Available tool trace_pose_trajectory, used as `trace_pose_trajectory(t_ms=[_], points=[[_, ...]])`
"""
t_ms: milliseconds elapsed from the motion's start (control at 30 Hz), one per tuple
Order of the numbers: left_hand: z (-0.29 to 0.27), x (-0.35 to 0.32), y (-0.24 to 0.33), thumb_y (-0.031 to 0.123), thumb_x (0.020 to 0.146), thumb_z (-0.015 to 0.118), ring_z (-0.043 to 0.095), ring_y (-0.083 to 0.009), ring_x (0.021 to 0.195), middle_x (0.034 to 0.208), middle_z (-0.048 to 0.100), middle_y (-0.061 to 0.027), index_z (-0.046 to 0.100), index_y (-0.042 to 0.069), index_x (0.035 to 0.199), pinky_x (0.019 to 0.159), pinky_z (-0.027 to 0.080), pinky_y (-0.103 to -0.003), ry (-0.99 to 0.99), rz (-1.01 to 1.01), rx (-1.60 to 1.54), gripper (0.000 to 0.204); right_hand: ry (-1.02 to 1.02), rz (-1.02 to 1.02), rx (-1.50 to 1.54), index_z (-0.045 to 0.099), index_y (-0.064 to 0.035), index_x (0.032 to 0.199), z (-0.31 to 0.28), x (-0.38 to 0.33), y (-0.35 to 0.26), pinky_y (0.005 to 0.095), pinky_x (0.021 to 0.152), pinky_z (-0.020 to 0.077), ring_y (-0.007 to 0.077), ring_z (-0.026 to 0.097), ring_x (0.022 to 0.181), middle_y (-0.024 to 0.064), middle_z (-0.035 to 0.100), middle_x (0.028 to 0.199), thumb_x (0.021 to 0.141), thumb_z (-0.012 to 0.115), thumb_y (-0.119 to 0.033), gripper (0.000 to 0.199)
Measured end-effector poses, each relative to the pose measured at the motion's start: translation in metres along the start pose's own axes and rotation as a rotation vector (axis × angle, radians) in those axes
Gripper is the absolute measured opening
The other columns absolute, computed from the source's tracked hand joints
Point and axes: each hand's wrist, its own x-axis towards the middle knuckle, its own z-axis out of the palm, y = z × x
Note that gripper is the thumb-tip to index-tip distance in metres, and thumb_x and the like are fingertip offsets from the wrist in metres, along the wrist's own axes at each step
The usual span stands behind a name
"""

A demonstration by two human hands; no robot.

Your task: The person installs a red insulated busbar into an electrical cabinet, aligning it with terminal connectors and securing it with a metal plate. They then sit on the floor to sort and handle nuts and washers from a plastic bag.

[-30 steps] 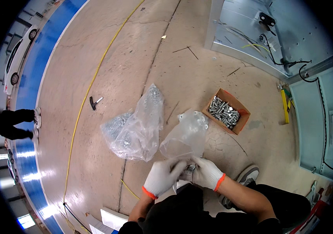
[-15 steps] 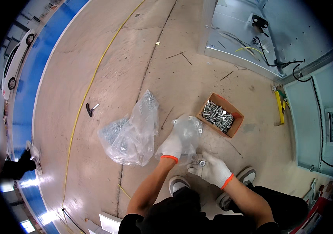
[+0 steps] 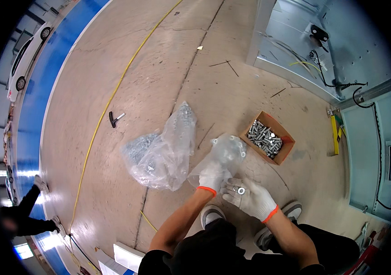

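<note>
My left hand (image 3: 210, 178), in a white glove with an orange cuff, is at the mouth of a clear plastic bag (image 3: 228, 149) holding ring-shaped washers. Plastic and blur hide its fingers, so its grip does not show. My right hand (image 3: 252, 198), gloved the same way, is turned palm up just beside it with fingers partly curled. Metal washers (image 3: 241, 190) rest on those fingers, a larger ring next to a smaller one. Beyond the washer bag stands an open cardboard box (image 3: 285, 153) of bolts (image 3: 263, 138).
Left of my hands lies a larger clear bag (image 3: 165, 160) of metal fasteners. A black-handled tool (image 3: 115, 119) and a yellow cable (image 3: 121, 82) lie farther left. Grey metal cabinets (image 3: 298, 85) and a yellow level (image 3: 334, 135) are on the right. Another person (image 3: 26, 215) is at the far left.
My left hand has drawn back and right, closer to my right hand. Two rings now show on my right fingers, where one showed before. The whole view has shifted slightly.
</note>
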Motion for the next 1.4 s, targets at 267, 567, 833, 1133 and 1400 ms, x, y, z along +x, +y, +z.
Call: trace_pose_trajectory(t_ms=[267,567,833,1133,1400], points=[[-0.088,-0.075,0.035,0.014,0.086,0.071,0.068,-0.0292,0.075,0.084,0.067,-0.0151,0.072,0.005,0.095,0.068,0.054,-0.039,0.330,-0.083,-0.459,0.012,0.003,-0.019,-0.356,0.051,0.0110,0.129,-0.004,-0.006,-0.011,0.0464,0.099,0.0522,0.0339,0.062,0.115,0.0221,0.060,0.124,0.101,0.052,-0.009,0.034],[-0.147,-0.128,0.059,0.021,0.082,0.079,0.067,-0.0223,0.067,0.081,0.067,-0.0097,0.072,0.008,0.104,0.063,0.054,-0.033,0.149,0.184,-0.346,0.026,0.214,0.145,-0.264,0.060,-0.0008,0.104,0.012,0.024,0.026,0.0336,0.066,0.0494,0.0229,0.062,0.084,0.0115,0.064,0.098,0.102,0.054,-0.022,0.022],[-0.161,-0.065,-0.039,0.016,0.093,0.057,0.067,-0.0412,0.096,0.102,0.068,-0.0248,0.068,0.003,0.112,0.082,0.054,-0.046,0.666,-0.222,-0.261,0.025,0.246,0.315,-0.741,0.044,-0.0124,0.077,0.031,0.012,0.015,0.0263,0.042,0.0212,0.0095,0.030,0.046,-0.0029,0.036,0.060,0.104,0.051,-0.035,0.035],[-0.084,0.109,-0.148,0.020,0.091,0.059,0.066,-0.0403,0.108,0.118,0.067,-0.0239,0.061,0.004,0.127,0.094,0.052,-0.048,0.311,-0.228,0.211,0.039,0.333,0.374,-0.822,0.056,-0.0071,0.085,0.015,-0.017,0.000,0.0256,0.044,0.0215,0.0080,0.031,0.048,-0.0051,0.037,0.059,0.102,0.056,-0.033,0.031],[-0.109,0.088,-0.063,0.016,0.093,0.058,0.065,-0.0398,0.110,0.119,0.065,-0.0225,0.059,0.009,0.125,0.093,0.054,-0.048,0.065,-0.336,0.124,0.033,0.366,0.318,-0.739,0.059,-0.0056,0.087,-0.020,-0.020,-0.003,0.0262,0.044,0.0224,0.0081,0.031,0.047,-0.0047,0.040,0.060,0.101,0.056,-0.033,0.031]])
